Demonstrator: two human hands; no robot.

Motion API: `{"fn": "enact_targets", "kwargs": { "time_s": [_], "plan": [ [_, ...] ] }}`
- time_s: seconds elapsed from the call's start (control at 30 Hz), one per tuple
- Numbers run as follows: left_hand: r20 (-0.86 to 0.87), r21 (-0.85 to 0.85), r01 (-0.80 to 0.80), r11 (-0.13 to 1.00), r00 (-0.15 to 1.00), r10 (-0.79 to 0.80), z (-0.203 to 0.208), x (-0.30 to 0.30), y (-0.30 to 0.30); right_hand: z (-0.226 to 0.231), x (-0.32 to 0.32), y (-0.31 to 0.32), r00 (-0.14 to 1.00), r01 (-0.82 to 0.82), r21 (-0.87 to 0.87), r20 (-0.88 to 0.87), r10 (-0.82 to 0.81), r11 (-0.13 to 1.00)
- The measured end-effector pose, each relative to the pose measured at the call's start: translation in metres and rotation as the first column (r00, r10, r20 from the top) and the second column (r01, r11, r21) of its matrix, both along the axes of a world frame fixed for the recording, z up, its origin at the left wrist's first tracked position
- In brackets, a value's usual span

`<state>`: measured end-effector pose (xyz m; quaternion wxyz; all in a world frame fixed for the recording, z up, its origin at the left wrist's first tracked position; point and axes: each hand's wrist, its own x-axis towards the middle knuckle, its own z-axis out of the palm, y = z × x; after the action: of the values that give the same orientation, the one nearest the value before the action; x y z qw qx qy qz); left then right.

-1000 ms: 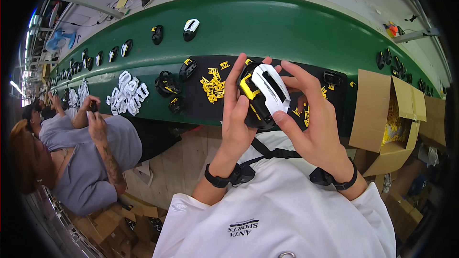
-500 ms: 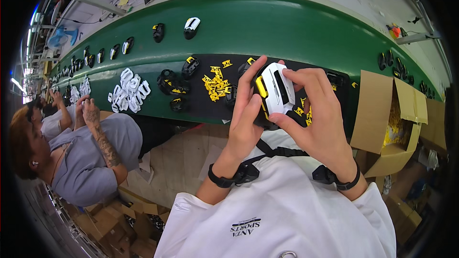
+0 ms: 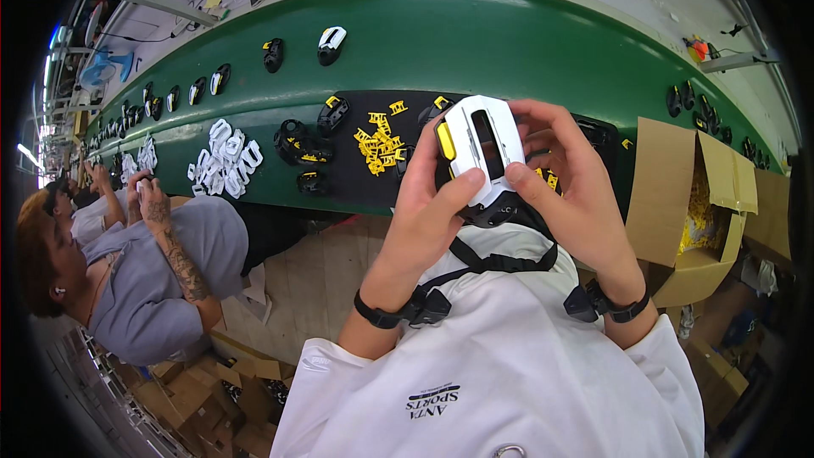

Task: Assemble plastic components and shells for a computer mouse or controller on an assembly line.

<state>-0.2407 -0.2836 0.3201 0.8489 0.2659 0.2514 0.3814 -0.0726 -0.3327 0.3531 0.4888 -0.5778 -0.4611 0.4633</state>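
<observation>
My left hand (image 3: 428, 208) and my right hand (image 3: 581, 199) hold a rounded black plastic housing with a white slotted cover (image 3: 464, 137) and a yellow piece (image 3: 445, 141) on its left side. Both thumbs press on the near end of the white cover; most other fingertips are hidden behind or beneath the housing. To the left of my hands, small yellow plastic frames (image 3: 379, 150) lie piled on a black mat (image 3: 360, 187). Further yellow frames (image 3: 549, 178) show in part behind my right hand. Black housings (image 3: 333, 114) stand by the mat's left edge.
White slotted covers (image 3: 225, 159) lie heaped on the green conveyor belt (image 3: 509, 42). Assembled units (image 3: 331, 46) stand farther back and along the left. On the right is an open cardboard box (image 3: 666, 195) with yellow parts. A co-worker (image 3: 165, 263) sits at left, hands raised.
The housing has turned more upright, its white cover now facing up with the slot in view. My left thumb has come onto the cover, and my right fingers have slid back to its side.
</observation>
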Motion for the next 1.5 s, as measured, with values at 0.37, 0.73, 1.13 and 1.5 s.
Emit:
{"fn": "enact_targets", "kwargs": {
  "time_s": [0.37, 0.73, 1.13, 1.5],
  "plan": [
    [-0.350, 0.711, 0.129, 0.691, 0.917, 0.189, 0.020, -0.010, -0.015, 0.015, 0.006, -0.008, 0.963, -0.072, 0.039, -0.256, 0.079, 0.997],
    [-0.348, 0.723, 0.141, 0.677, 0.920, 0.180, 0.015, -0.010, -0.020, 0.025, 0.003, -0.017, 0.981, -0.069, -0.021, -0.182, 0.064, 0.997],
    [-0.184, 0.708, 0.104, 0.698, 0.982, 0.040, 0.016, -0.004, -0.014, 0.030, 0.001, -0.023, 0.970, -0.165, -0.061, -0.190, 0.151, 0.984],
    [-0.134, 0.815, 0.003, 0.580, 0.974, 0.183, 0.015, -0.003, -0.011, 0.021, 0.018, -0.021, 0.930, -0.366, 0.225, 0.052, 0.364, 0.903]
  ]
}}
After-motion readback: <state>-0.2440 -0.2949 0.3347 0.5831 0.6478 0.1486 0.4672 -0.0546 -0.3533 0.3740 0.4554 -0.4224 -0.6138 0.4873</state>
